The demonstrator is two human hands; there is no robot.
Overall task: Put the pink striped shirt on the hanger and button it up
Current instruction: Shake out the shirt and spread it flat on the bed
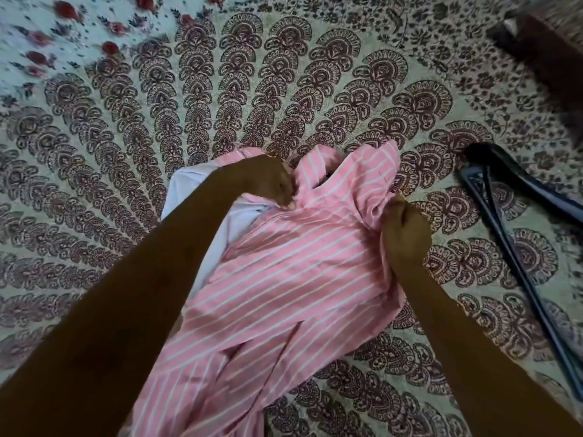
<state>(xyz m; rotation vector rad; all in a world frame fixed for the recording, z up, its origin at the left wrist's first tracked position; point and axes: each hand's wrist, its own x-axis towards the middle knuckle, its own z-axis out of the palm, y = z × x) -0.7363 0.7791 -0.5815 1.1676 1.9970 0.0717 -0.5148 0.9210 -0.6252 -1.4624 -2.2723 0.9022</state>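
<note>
Both forearms low; left hand [271, 181] and right hand [405, 230] each grip pinching pink striped shirt [284, 272] shoulders. Hanger [517, 247] lies apart; white garment [202, 222] underneath could lift along.

No writing to read anywhere here. The shirt [284, 279] shows only white stripes on pink, no tag or label facing up. The bedspread [220, 105] carries printed motifs and flowers, but no letters or numbers. The hanger [517, 247] is plain and dark, with no brand mark that I can make out.
</note>
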